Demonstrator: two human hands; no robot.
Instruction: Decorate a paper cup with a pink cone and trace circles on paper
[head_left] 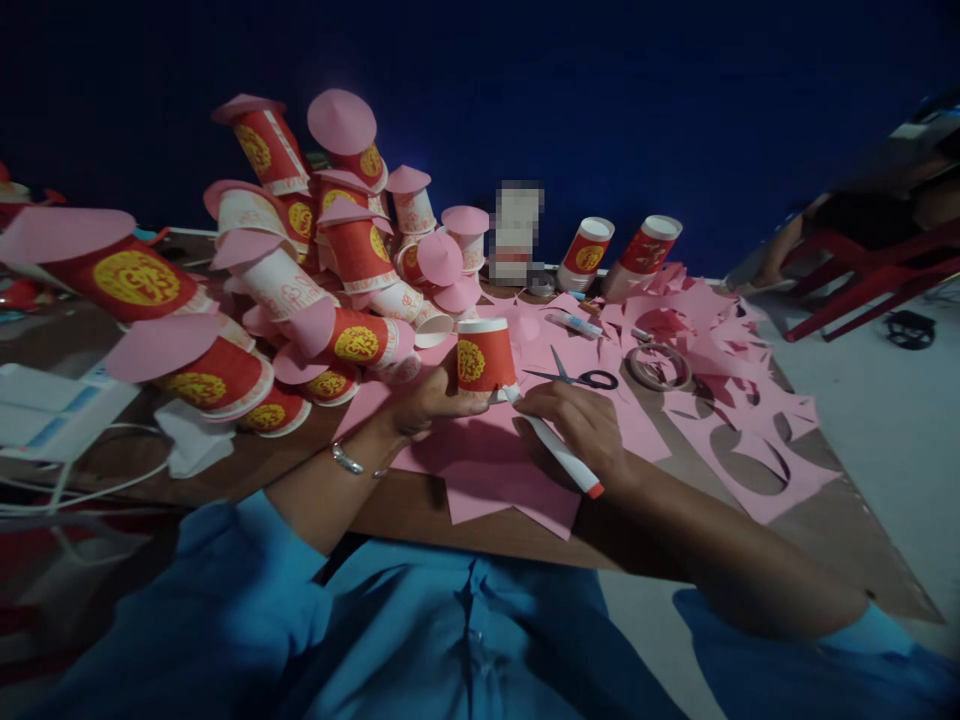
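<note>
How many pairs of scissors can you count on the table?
1: the open scissors lie on pink paper, beyond the right hand, which holds a white marker. More could hide under the paper scraps.

Crowded paper cups with pink cone hats (360, 250) bar the left side, reaching close to the left hand (439, 400). Near, a hand could pass low over the flat pink sheets (487, 480) between the forearms. Beyond the right hand (574, 420) lie scissors (574, 380); a tape roll (660, 385) and heaped scraps (679, 320) obstruct the right. The far side ends at a dark wall (637, 110).
</note>
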